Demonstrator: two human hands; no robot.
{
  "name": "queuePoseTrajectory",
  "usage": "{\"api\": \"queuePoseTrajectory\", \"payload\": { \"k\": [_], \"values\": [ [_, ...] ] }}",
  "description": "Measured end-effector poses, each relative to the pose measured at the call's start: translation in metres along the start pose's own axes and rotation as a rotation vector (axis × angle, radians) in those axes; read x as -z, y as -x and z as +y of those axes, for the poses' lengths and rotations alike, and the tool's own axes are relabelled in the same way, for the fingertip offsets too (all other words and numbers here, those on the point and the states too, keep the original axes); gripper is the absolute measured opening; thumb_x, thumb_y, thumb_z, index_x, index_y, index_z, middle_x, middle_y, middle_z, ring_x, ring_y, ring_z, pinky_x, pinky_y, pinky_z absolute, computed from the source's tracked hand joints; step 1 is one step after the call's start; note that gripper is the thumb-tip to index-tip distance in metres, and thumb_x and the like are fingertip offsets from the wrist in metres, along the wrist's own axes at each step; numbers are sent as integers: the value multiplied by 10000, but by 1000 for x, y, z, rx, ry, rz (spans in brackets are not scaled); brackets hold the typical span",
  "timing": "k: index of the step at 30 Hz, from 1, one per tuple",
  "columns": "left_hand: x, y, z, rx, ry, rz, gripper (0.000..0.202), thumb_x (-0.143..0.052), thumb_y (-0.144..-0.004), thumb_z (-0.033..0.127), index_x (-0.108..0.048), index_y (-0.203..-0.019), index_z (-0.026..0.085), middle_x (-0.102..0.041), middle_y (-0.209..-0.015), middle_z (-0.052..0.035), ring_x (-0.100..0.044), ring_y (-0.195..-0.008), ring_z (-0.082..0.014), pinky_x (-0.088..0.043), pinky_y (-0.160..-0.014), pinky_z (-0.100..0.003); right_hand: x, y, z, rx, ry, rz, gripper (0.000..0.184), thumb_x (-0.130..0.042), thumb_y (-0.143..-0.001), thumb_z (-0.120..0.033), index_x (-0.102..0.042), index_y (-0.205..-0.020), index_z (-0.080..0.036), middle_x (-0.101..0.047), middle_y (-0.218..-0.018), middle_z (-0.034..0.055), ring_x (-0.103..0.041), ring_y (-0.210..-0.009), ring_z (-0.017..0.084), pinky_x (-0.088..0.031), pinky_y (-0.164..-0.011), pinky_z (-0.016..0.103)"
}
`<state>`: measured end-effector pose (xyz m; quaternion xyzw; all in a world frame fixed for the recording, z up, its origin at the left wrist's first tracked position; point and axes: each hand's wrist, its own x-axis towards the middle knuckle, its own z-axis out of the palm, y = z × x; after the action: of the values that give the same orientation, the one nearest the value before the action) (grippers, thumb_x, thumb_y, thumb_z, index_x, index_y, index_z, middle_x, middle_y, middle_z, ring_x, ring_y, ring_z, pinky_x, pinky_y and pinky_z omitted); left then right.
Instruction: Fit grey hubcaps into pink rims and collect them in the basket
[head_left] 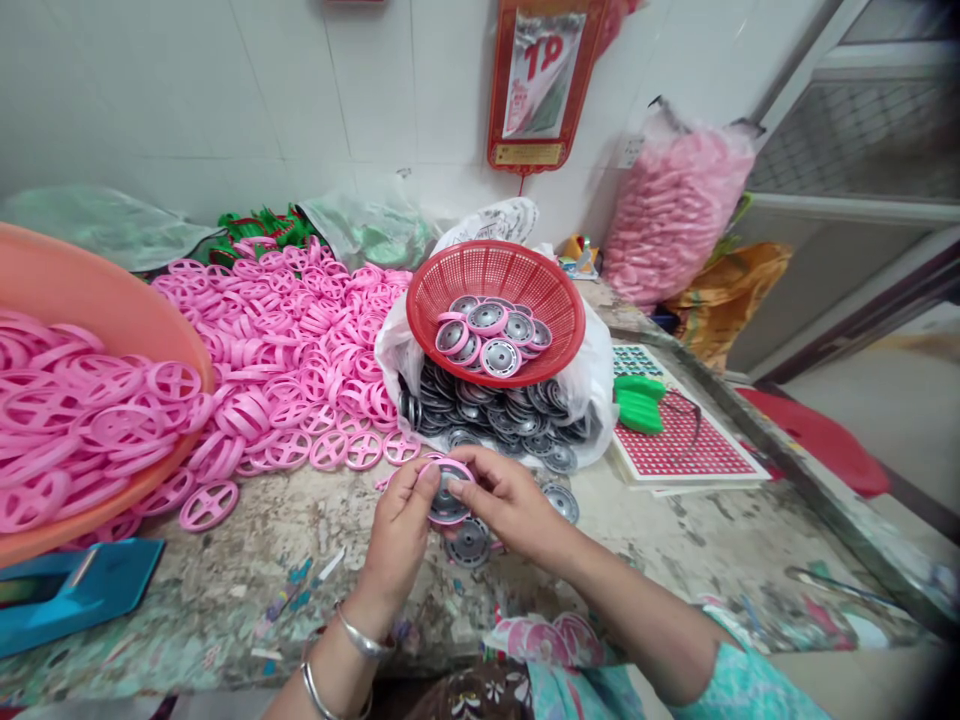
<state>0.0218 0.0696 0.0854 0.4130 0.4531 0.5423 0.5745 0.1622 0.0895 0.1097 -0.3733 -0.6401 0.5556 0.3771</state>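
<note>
Between both hands, just above the table, is a toy wheel point(444, 510) with a pink rim and a grey hub disc. My left hand point(400, 518) is closed on its left side, thumb on the face. My right hand point(511, 502) grips the right side, its thumb pressed on the grey disc. Just below the wheel shows a loose grey disc point(468, 545); whether fingers touch it I cannot tell. Another grey disc point(561, 503) lies beside my right hand. Beyond the hands, several grey discs point(517, 415) fill a white plastic bag point(598, 405).
A red basket point(551, 275) of pink-and-grey wheels rests on the bag. Pink rims point(300, 330) are heaped at left, beside an orange basin point(97, 270). A blue tape dispenser point(105, 590) sits front left. At right, a green object point(639, 404) lies on printed sheets point(697, 450).
</note>
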Motion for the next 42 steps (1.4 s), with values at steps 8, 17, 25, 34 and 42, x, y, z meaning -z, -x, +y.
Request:
{"api": "queuePoseTrajectory", "payload": {
  "k": [8, 17, 25, 34, 42],
  "values": [
    [16, -7, 9, 105, -62, 126, 569, -709, -700, 402, -537, -1195, 182, -648, -766, -12, -620, -580, -140, -505, -536, -243, 57, -49, -32, 86, -194, 397, 462, -565, -823, -363, -449, -1253, -243, -594, -1064, 46, -627, -781, 133, -526, -690, 298],
    [62, -19, -15, -185, -821, 141, 221, -603, -763, 289, -711, -949, 236, -629, -909, -52, -587, -821, -209, -470, -760, -328, 36, -16, 11, 99, 555, 124, 249, -511, -874, -282, -643, -1059, -180, -644, -965, 82, -604, -875, 188, -471, -794, 345],
    [64, -19, -28, -239, -1293, 42, 538, -601, -762, 357, -510, -1254, 158, -530, -1112, -130, -457, -1134, -322, -409, -918, -448, 6, 17, 27, -1, 1131, -277, 502, -693, -744, -369, -567, -1196, -190, -561, -1064, 111, -565, -946, 264, -456, -754, 346],
    [61, -22, -30, -193, -1235, 87, 545, -688, -655, 318, -555, -1159, 159, -522, -1059, -105, -499, -1058, -304, -422, -879, -428, 5, 18, 34, -35, 1101, -281, 127, -615, -810, -220, -632, -928, -178, -617, -925, 63, -595, -806, 196, -411, -669, 274],
    [46, -17, -13, 131, -341, 70, 243, -688, -688, 348, -545, -812, 194, -534, -518, 69, -500, -425, -112, -385, -440, -210, 19, 13, 13, 239, 695, -73, 183, -489, -918, -231, -652, -999, -219, -684, -895, 27, -604, -831, 151, -449, -745, 270]
  ]
}}
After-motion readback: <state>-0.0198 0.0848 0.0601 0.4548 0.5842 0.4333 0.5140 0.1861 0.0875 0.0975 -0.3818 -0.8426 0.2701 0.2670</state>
